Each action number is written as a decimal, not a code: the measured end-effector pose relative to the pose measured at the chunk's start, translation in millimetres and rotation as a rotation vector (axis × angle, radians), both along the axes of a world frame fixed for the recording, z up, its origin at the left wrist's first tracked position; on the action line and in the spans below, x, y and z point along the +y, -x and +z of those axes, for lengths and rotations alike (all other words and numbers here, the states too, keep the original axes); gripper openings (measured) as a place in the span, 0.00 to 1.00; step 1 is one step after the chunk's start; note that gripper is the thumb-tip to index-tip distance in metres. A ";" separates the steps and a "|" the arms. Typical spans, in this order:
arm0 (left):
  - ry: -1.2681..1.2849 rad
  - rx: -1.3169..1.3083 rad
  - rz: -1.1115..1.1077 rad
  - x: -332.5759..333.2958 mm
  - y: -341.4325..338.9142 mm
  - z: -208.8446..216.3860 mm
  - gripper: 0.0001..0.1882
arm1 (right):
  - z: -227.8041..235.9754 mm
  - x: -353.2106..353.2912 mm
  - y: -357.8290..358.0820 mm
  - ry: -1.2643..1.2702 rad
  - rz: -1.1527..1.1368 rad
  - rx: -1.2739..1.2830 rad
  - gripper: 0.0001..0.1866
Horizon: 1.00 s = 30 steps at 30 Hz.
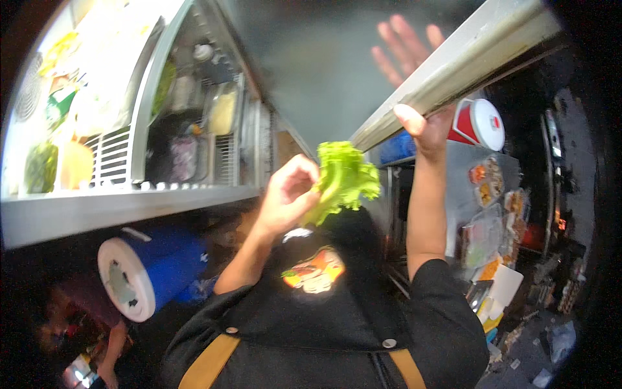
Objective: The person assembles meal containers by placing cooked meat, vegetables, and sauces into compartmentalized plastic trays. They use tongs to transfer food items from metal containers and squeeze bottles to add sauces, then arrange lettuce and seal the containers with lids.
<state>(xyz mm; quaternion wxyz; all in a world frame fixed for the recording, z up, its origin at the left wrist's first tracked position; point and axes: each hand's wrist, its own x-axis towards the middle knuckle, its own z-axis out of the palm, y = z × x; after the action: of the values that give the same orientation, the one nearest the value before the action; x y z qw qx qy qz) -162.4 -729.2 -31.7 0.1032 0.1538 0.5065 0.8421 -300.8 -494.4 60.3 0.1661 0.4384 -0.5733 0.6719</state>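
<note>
My left hand (pixel 289 196) is closed on a frilly green lettuce leaf (pixel 348 176), pinching its lower side in front of my chest. The leaf stands up from the fingers. At the upper right, my right hand (pixel 435 124) grips the edge of a glass door (pixel 447 68) with a pale metal frame. Its thumb presses the near side of the frame, and its fingers show blurred on the other side, through the cloudy glass. Left of the door is a lit fridge (pixel 133 201) with wire shelves, holding clear containers (pixel 223 109) and greens.
A blue drum-shaped cooler (pixel 165 266) with a white lid is at lower left, near another person's arm (pixel 115 343). On the right, a red cooler (pixel 478 124) and several food trays (pixel 483 236) sit on a metal table (pixel 461 172).
</note>
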 end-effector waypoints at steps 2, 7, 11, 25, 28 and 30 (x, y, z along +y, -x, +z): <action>0.088 0.045 0.100 -1.6 5.9 -5.9 0.10 | -3.8 -3.2 -8.3 0.009 -0.061 -0.022 0.58; 0.130 -0.249 0.472 -47.2 48.4 -35.7 0.13 | 3.8 -0.2 -12.8 0.018 -0.176 -0.021 0.54; 0.302 -0.313 0.663 -67.3 61.8 -33.6 0.11 | -3.2 37.3 5.6 -0.009 -0.214 -0.126 0.48; 0.572 -0.180 -0.752 132.3 36.1 -85.0 0.26 | -43.2 4.1 -64.7 -0.077 -0.349 0.031 0.55; 0.268 -0.637 -0.392 202.2 37.4 -34.4 0.30 | -75.0 79.8 -146.0 -0.164 -0.669 -0.344 0.34; 0.360 -0.376 -0.507 225.8 43.7 -52.1 0.32 | -97.2 109.2 -206.1 -0.064 -1.121 -0.579 0.14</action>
<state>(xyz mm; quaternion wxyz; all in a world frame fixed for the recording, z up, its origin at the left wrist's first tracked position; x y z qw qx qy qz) -206.0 -503.4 -83.8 0.4255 0.0966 0.5645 0.7007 -94.7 -385.2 -36.9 0.3180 -0.1235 -0.7574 0.5567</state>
